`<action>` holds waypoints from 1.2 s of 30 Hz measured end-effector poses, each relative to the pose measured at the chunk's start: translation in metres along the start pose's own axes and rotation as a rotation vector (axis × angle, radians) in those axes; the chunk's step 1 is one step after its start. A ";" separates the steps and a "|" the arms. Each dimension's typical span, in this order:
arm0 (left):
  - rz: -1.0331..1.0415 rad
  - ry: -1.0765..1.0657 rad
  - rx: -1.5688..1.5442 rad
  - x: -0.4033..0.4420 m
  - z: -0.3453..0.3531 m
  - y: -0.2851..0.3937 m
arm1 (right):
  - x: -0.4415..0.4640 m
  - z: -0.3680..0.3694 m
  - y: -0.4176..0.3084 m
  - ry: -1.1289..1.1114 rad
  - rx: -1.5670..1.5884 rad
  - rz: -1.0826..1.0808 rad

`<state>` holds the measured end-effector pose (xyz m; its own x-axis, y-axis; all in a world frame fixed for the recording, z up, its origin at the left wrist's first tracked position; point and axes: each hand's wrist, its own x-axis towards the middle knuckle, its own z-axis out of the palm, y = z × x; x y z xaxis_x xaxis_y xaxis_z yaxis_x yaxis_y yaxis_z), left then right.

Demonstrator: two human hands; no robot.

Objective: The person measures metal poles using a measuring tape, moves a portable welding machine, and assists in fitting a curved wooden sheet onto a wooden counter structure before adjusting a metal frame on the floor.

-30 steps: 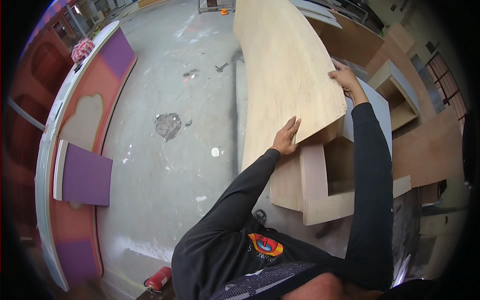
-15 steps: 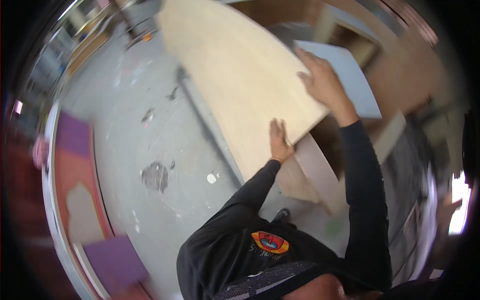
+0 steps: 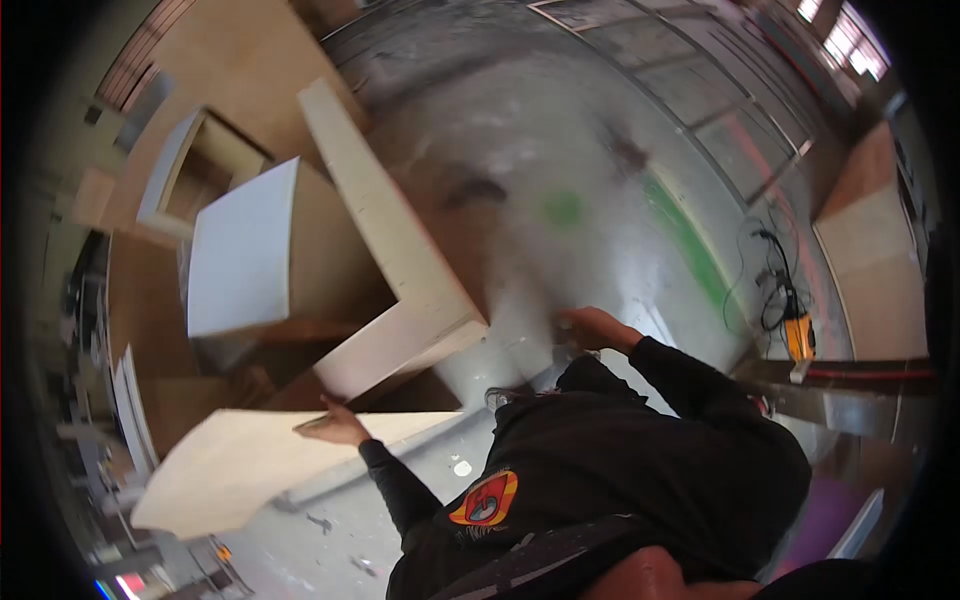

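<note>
A pale curved plywood panel [image 3: 230, 470] lies at the lower left, beside an open wooden cabinet frame [image 3: 405, 345]. My left hand [image 3: 337, 427] grips the panel's upper edge, with thumb and fingers on either side of it. Away from the panel, to the right of the frame's corner, my right hand [image 3: 600, 328] hangs over the floor. Its fingers are smeared by motion, so whether they are closed is unclear. A white-topped box [image 3: 240, 250] stands behind the frame.
At the far left is a smaller open wooden box [image 3: 205, 170]. An orange tool [image 3: 799, 338] with a tangled black cable lies on the right, near a leaning wooden panel [image 3: 872, 250]. A metal frame [image 3: 690, 125] lies at the upper right. Green paint [image 3: 690, 240] marks the floor.
The view has swung to the right, so the panel now appears lower left. My right hand has let go of the panel's edge. My left hand has gone from resting flat on it to gripping its edge.
</note>
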<state>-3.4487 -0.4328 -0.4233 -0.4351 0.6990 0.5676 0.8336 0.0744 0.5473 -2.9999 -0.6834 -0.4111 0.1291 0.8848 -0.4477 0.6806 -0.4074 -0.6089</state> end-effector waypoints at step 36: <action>-0.236 -1.622 -0.372 -0.238 0.436 0.504 | 0.018 -0.160 0.469 0.508 0.527 0.775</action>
<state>-2.7771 -0.2514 -0.5505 0.4434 0.6755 -0.5892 0.5822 0.2827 0.7623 -2.5629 -0.8223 -0.6003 0.7615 0.2828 -0.5832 -0.0990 -0.8385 -0.5359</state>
